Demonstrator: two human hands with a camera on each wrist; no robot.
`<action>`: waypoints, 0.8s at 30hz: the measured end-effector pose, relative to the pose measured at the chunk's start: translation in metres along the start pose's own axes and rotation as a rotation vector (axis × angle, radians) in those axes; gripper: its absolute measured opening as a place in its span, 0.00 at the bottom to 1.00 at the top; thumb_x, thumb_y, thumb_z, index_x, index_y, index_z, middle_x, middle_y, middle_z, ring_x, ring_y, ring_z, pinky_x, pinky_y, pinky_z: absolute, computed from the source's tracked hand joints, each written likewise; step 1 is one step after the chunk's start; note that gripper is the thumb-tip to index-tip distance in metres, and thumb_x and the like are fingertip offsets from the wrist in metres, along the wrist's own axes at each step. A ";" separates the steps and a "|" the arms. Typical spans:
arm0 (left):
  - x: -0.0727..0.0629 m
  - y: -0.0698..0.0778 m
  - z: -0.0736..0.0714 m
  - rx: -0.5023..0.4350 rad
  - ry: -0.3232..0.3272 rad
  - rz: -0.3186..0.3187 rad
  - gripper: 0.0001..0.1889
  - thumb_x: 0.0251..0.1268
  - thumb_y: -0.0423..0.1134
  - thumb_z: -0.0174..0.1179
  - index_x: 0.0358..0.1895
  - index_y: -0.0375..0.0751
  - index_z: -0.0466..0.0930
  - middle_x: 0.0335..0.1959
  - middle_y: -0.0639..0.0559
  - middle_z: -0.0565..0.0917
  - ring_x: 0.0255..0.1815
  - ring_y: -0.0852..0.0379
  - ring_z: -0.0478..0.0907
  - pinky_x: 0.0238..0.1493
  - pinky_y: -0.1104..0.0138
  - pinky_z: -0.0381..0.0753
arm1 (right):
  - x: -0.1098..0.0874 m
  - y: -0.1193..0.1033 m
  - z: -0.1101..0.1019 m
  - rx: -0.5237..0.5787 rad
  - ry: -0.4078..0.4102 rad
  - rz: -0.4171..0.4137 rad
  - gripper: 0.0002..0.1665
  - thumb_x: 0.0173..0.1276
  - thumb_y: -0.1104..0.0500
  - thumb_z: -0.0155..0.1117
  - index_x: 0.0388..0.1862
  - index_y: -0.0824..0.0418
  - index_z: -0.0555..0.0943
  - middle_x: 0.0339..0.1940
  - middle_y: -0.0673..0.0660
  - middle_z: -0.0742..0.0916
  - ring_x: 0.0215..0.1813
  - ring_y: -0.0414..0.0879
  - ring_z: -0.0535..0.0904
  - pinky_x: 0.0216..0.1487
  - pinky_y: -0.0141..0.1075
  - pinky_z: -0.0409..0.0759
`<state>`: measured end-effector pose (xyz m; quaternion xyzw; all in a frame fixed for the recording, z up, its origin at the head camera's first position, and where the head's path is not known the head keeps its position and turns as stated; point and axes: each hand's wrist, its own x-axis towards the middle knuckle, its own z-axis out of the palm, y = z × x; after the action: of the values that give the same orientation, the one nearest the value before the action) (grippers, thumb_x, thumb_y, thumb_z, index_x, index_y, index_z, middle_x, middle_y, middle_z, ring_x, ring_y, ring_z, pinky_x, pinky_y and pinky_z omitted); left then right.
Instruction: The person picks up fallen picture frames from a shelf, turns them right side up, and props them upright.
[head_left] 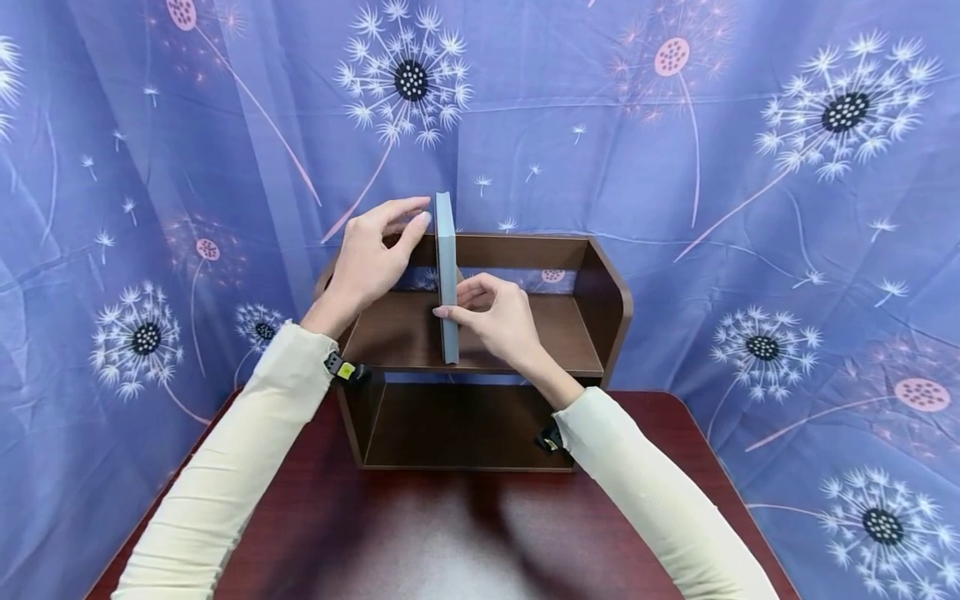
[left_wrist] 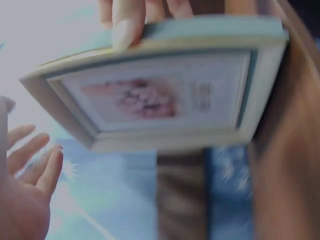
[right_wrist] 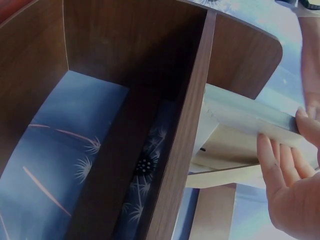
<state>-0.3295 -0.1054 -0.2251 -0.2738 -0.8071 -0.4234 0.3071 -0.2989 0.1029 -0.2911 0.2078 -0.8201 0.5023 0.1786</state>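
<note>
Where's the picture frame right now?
In the head view, the picture frame is upright at the upper shelf, slightly left of centre; the right hand pinches it, and the left hand is beside its top, apart.

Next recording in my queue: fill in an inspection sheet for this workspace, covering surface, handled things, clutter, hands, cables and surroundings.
Surface: glossy dark red tabletop, bearing a two-level brown shelf unit.
Handled things: pale blue picture frame, upright at the upper shelf level, picture side toward the left hand; whether it rests on the board is unclear.
Clutter: nothing seen.
Hands: right hand pinches the frame; left hand is beside its upper part, apparently not touching.
Cables: nothing seen.
Surroundings: blue-purple dandelion-print curtain behind and at both sides.
</note>
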 end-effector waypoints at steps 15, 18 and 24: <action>0.002 0.011 -0.001 0.242 -0.306 0.356 0.28 0.79 0.45 0.61 0.76 0.39 0.74 0.75 0.40 0.77 0.79 0.44 0.72 0.81 0.50 0.70 | 0.001 0.008 -0.007 0.068 -0.018 0.003 0.16 0.70 0.44 0.74 0.44 0.55 0.89 0.39 0.57 0.93 0.45 0.54 0.91 0.49 0.47 0.90; 0.001 0.012 0.003 0.232 -0.291 0.366 0.27 0.79 0.45 0.61 0.75 0.39 0.74 0.75 0.40 0.77 0.79 0.45 0.72 0.81 0.52 0.70 | 0.003 0.014 -0.012 0.104 0.001 0.007 0.22 0.79 0.42 0.63 0.44 0.59 0.89 0.39 0.62 0.93 0.45 0.62 0.90 0.51 0.54 0.90; 0.003 0.011 0.008 0.224 -0.272 0.370 0.28 0.80 0.46 0.60 0.76 0.39 0.73 0.76 0.40 0.76 0.79 0.45 0.72 0.81 0.52 0.69 | 0.012 0.027 -0.023 -0.090 0.015 -0.056 0.16 0.75 0.51 0.69 0.50 0.62 0.88 0.43 0.61 0.94 0.45 0.55 0.92 0.52 0.47 0.90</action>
<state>-0.3260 -0.0927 -0.2212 -0.4360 -0.8189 -0.2272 0.2962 -0.3214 0.1323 -0.2957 0.2187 -0.8344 0.4611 0.2080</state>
